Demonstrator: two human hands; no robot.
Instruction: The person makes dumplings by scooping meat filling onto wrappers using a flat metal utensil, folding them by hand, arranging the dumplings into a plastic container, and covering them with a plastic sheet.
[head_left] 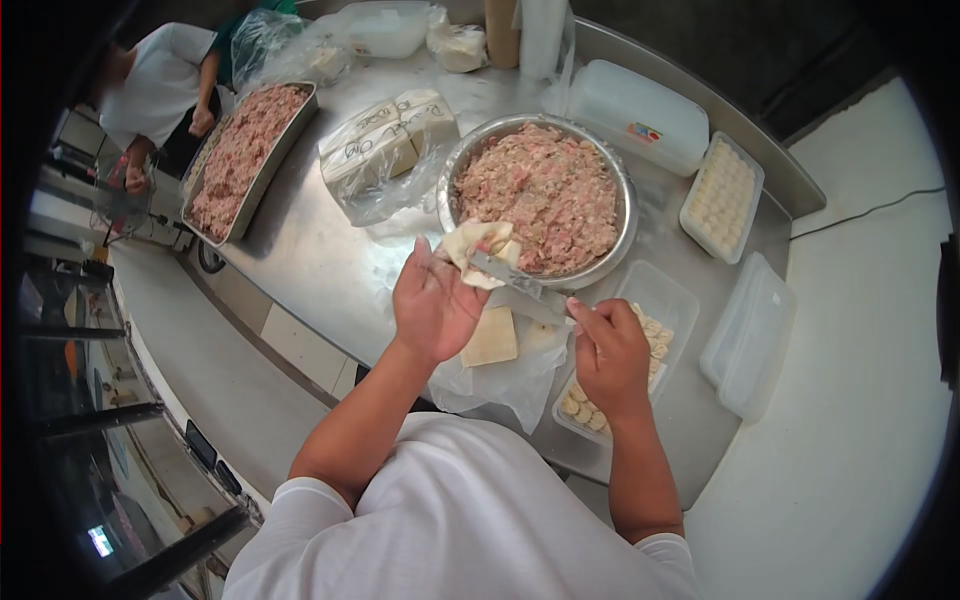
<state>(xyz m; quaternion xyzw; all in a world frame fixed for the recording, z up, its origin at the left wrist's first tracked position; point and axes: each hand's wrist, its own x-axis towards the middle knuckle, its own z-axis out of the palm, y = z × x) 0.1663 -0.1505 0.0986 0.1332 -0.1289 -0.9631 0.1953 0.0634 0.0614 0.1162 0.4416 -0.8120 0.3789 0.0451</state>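
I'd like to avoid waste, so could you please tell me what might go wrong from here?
The thin wrapper on the left hand could tear or slip as the flat blade works at it. The right hand is above the uncovered formed pieces and might brush them. The square dough sheets lie uncovered and could dry out.

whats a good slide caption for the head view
Left hand cradling a dough wrapper, right hand holding a flat blade at it, near a bowl of minced meat.

the right hand (612, 352) hides the handle of the flat blade (512, 277).
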